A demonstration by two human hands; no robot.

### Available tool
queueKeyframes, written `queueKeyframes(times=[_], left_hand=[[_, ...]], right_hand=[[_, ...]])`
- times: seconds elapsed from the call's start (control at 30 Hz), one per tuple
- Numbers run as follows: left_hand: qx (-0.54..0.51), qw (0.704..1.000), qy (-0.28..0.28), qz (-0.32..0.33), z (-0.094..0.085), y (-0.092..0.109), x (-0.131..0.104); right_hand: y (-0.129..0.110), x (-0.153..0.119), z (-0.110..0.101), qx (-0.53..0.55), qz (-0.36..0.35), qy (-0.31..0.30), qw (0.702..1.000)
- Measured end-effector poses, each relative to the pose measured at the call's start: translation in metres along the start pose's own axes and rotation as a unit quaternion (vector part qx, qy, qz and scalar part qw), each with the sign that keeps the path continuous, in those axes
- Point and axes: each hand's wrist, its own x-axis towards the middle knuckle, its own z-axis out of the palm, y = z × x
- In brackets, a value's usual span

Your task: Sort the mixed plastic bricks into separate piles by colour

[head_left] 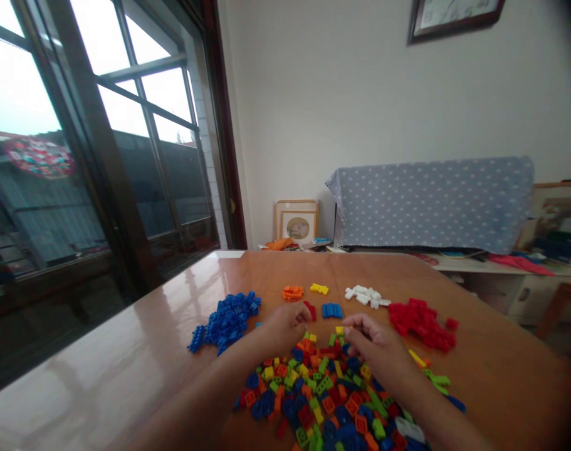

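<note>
My left hand is over the far edge of a mixed pile of toy building bricks, its fingers curled closed beside a few red bricks. Whatever it may hold is hidden. Across from it, my right hand has thumb and index finger pinched at a yellow brick, at the pile's far side. Between and beyond the hands lies a small block of blue bricks set side by side. The pile mixes green, orange, yellow, red and dark blue pieces.
Sorted bricks surround the pile: a large blue heap at left, orange bricks and yellow bricks at the back, white bricks and a red heap at right. The wooden table ends near a cloth-covered object.
</note>
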Motion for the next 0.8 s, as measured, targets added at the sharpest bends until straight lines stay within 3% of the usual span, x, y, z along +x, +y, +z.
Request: queueKeyframes(times=[0.1, 0.27, 0.43, 0.57, 0.8], left_hand=[[0.102, 0.995, 0.014, -0.013, -0.006, -0.02, 0.002], [0.186, 0.982, 0.014, -0.036, -0.019, -0.038, -0.003], [0.181, 0.98, -0.017, -0.084, -0.039, -0.04, -0.014], [0.178, 0.98, -0.062, -0.066, -0.046, -0.041, -0.022], [0.247, 0.96, -0.05, -0.124, -0.05, -0.033, -0.028]], right_hand=[[0.006, 0.003, -0.001, 0.0, 0.007, 0.037, 0.999], [0.018, 0.008, 0.0, 0.002, 0.016, 0.032, 0.999], [0.016, 0.009, -0.001, -0.005, 0.017, 0.035, 0.999], [0.015, 0.007, -0.002, -0.019, 0.01, 0.039, 0.999], [0.018, 0.007, -0.004, -0.04, 0.022, 0.046, 0.998]])
